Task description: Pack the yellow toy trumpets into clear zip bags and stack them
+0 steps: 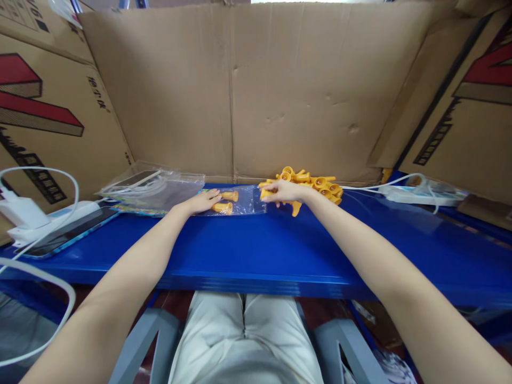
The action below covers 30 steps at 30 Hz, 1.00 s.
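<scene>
A clear plastic bag [246,201] lies flat on the blue shelf, with two yellow plastic pieces [223,208] showing in its middle. These pieces look tubular with flared ends; I cannot tell their exact kind. My left hand [204,201] rests on the bag's left part, fingers stretched out flat beside the yellow pieces. At the bag's right end, my right hand [283,192] has its fingers closed on a yellow plastic piece [265,194]. Just behind and right of that hand is a pile of similar yellow pieces [322,184], some with cup-shaped ends.
More clear bags [176,184] lie to the left. A phone [68,234], a white power strip [60,218] and looping cables stand at the far left. Another power strip [424,196] is at right. Cardboard walls [300,96] enclose the blue shelf [256,250].
</scene>
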Available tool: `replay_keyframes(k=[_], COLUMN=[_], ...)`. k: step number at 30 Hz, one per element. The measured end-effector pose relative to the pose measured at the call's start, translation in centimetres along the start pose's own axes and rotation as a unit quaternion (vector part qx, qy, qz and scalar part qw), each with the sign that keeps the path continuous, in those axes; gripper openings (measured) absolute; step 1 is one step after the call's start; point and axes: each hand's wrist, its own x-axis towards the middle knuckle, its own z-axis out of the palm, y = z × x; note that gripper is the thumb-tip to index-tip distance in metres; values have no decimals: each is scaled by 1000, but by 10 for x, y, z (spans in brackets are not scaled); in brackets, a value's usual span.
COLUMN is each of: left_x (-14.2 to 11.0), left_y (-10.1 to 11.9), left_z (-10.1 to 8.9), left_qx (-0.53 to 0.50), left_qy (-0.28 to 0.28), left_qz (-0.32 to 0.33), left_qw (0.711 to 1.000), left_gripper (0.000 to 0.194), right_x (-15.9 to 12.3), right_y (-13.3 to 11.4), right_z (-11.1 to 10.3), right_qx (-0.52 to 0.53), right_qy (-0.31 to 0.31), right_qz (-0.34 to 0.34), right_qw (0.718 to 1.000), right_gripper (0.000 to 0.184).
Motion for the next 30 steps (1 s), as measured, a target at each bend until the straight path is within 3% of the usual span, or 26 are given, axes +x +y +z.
replay_keyframes(k=[2, 6, 8, 12, 16, 22, 26, 30], left_x=[0, 1, 0, -6, -12, -10, -5, -2], left_y=[0, -1, 0, 10, 22, 26, 23, 21], left_z=[0, 0, 0, -5, -7, -1, 5, 8], left_qx=[2, 3, 7, 27, 33, 8, -24, -42], left_qy=[-2, 1, 1, -1, -1, 21, 47, 72], left_qz=[1, 0, 1, -19, -51, -16, 18, 43], left_qw=[1000, 1000, 1000, 999, 998, 1000, 998, 996], left_gripper=[77, 77, 76, 67, 63, 66, 64, 55], right_x=[-1, 2, 3, -1, -7, -10, -12, -14], right_y=[-3, -9, -10, -6, -9, -26, -31, -32], right_z=[4, 7, 4, -2, -4, 2, 10, 18], right_qx=[-74, -138, -184, -296, -314, -310, -338, -353], right_qy=[-53, 27, 44, -21, -44, 39, 111, 130], right_qz=[5, -22, -10, 61, 77, 46, 70, 87], right_qw=[996, 990, 982, 953, 945, 949, 932, 922], right_gripper=[42, 50, 45, 21, 14, 16, 18, 21])
